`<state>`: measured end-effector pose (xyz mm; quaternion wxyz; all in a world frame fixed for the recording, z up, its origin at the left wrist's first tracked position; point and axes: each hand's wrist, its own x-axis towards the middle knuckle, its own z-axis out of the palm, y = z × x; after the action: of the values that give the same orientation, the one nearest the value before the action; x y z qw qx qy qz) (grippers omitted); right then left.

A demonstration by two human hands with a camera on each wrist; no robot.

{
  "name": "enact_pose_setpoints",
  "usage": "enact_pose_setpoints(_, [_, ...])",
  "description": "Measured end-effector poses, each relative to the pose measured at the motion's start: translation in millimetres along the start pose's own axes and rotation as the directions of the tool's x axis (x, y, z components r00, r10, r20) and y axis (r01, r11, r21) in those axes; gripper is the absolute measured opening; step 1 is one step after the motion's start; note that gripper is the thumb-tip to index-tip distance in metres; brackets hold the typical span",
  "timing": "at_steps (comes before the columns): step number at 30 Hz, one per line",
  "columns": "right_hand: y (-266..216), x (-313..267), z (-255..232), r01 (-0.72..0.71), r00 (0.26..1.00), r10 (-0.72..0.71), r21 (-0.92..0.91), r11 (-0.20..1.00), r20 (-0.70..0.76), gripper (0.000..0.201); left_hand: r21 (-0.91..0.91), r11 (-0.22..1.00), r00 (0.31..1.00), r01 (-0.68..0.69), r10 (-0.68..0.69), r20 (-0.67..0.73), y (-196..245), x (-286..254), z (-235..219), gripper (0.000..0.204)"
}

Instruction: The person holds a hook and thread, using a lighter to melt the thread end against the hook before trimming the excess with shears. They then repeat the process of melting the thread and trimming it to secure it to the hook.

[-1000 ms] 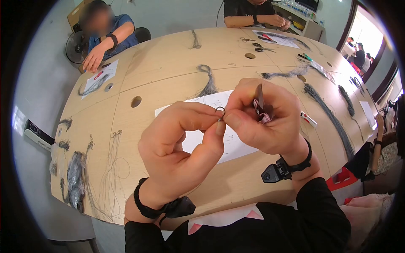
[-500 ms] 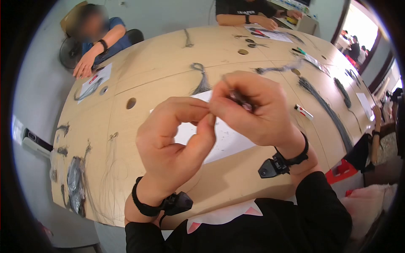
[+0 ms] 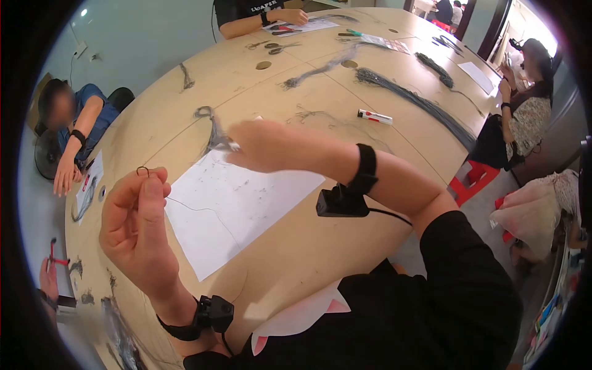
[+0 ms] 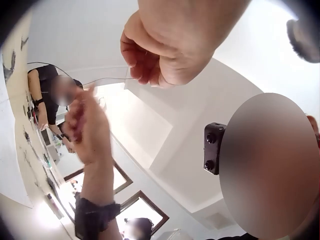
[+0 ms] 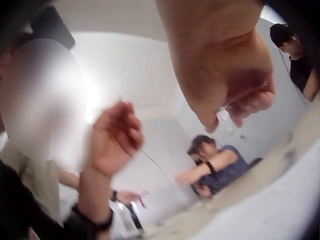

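Note:
My left hand (image 3: 142, 228) is raised at the left, pinching a small dark fish hook (image 3: 143, 169) between thumb and index finger, its bend showing above the fingertips. A thin line (image 3: 194, 206) trails from these fingers over the white paper (image 3: 246, 194). Farther right, blurred over the paper's far edge, my right hand (image 3: 271, 145) curls its fingers around a small tool with a pinkish handle (image 4: 79, 122); its shiny metal tip (image 3: 233, 146) peeks out by the fingers. The palm hides most of that tool, and I cannot tell its kind.
A grey bundle of strands (image 3: 214, 132) lies beyond the paper. Past my right hand are a white marker (image 3: 375, 117), a long grey bundle (image 3: 419, 105) and scissors (image 3: 280, 47). A plastic bag (image 3: 120, 327) lies at the near left. Other people sit around the table.
My hands, together at the hook before, have come apart: the left moved left with the hook, the right stays over the paper's far side. The head view has turned rightward.

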<state>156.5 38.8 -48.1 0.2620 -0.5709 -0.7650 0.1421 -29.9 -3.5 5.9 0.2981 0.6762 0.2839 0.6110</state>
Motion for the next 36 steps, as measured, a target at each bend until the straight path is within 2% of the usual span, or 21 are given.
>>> enact_pose_setpoints(1, [21,1,23,-0.003,0.998,0.01,-0.12,0.993,0.062,0.026,0.013,1.0,1.0,-0.02,0.019,0.019,1,0,0,0.012])
enact_pose_setpoints(7, [46,-18,52,-0.014,0.992,0.031,-0.142,0.99,0.118,0.024,-0.011,0.998,0.998,-0.056,0.056,0.04,6,-3,-1,0.012])
enact_pose_setpoints(9, [62,-9,48,0.169,0.983,-0.185,-0.443,0.881,0.007,0.019,-0.01,0.998,0.998,-0.055,0.055,0.025,8,-3,-2,0.012])
enact_pose_setpoints(11, [88,-9,15,0.066,0.982,-0.168,-0.685,0.725,-0.082,0.012,-0.117,0.992,0.998,-0.044,0.048,0.035,11,-2,-4,0.009])
enact_pose_setpoints(12, [100,-11,-6,-0.02,1.0,0.025,-0.82,0.573,-0.007,0.007,-0.112,0.993,0.999,-0.043,0.046,0.028,11,-3,-4,0.009])
enact_pose_setpoints(13, [150,-26,-21,0.168,0.951,-0.305,-0.739,0.653,-0.054,0.007,-0.117,0.993,1.0,-0.023,0.023,-0.001,12,-3,-3,0.009])
enact_pose_setpoints(14, [158,-49,-37,0.362,0.828,-0.436,-0.258,0.896,-0.353,0.011,-0.115,0.993,0.999,-0.01,0.005,-0.039,13,-3,-4,0.009])
enact_pose_setpoints(15, [184,-62,-51,0.21,0.908,-0.404,-0.717,0.665,-0.108,0.013,-0.148,0.989,1.0,-0.022,0.021,-0.01,12,-1,-6,0.009])
enact_pose_setpoints(16, [209,-67,-59,0.197,0.978,-0.165,-0.843,0.5,0.131,0.017,-0.177,0.983,0.999,-0.042,0.044,0.009,12,1,-8,0.009])
enact_pose_setpoints(17, [218,-79,-67,0.156,0.986,-0.062,-0.729,0.667,0.155,0.014,-0.193,0.98,0.998,-0.044,0.05,0.028,13,2,-10,0.008])
enact_pose_setpoints(18, [255,-89,-67,0.111,0.991,-0.025,-0.723,0.682,0.128,0.01,-0.223,0.975,1.0,-0.007,0.013,0.024,17,3,-11,0.008])
enact_pose_setpoints(20, [194,-88,-70,-0.164,0.982,0.182,-0.692,0.703,-0.047,0.007,-0.226,0.972,0.998,-0.055,0.058,0.007,18,3,-14,0.008])
enact_pose_setpoints(21, [185,-83,-73,-0.141,0.987,0.159,-0.695,0.705,-0.039,0.007,-0.215,0.974,0.998,-0.065,0.063,-0.015,18,4,-15,0.008])
enact_pose_setpoints(23, [174,-78,-81,-0.248,0.952,0.306,-0.658,0.711,-0.029,0.009,-0.266,0.961,0.997,-0.07,0.075,0.009,18,4,-16,0.009])
enact_pose_setpoints(24, [159,-71,-85,-0.239,0.955,0.296,-0.66,0.713,-0.027,0.009,-0.261,0.962,0.997,-0.077,0.08,0.001,18,3,-17,0.009])
enact_pose_setpoints(26, [121,-50,-91,-0.134,0.978,0.036,-0.481,0.866,-0.208,0.011,-0.266,0.961,0.997,-0.071,0.079,0.017,19,3,-19,0.009])
enact_pose_setpoints(28, [61,-33,-97,-0.078,0.968,0.065,-0.047,0.996,-0.244,0.02,-0.274,0.96,0.997,-0.061,0.072,0.029,21,3,-20,0.009])
enact_pose_setpoints(29, [27,-28,-94,0.051,0.972,0.012,0.259,0.965,-0.236,0.02,-0.284,0.958,0.997,-0.043,0.06,0.05,21,3,-21,0.01])
enact_pose_setpoints(30, [-6,-28,-91,0.171,0.969,-0.042,0.537,0.826,-0.243,0.02,-0.278,0.959,0.997,-0.051,0.066,0.045,21,3,-22,0.01])
enact_pose_setpoints(34, [-92,-42,-76,0.245,0.968,-0.143,0.665,0.706,-0.205,0.027,-0.298,0.954,0.998,0.003,0.014,0.056,29,1,-24,0.009])
enact_pose_setpoints(36, [-97,-41,-59,0.254,0.965,-0.192,0.81,0.528,-0.178,0.025,-0.34,0.939,0.998,0.054,-0.037,0.056,31,1,-25,0.01])
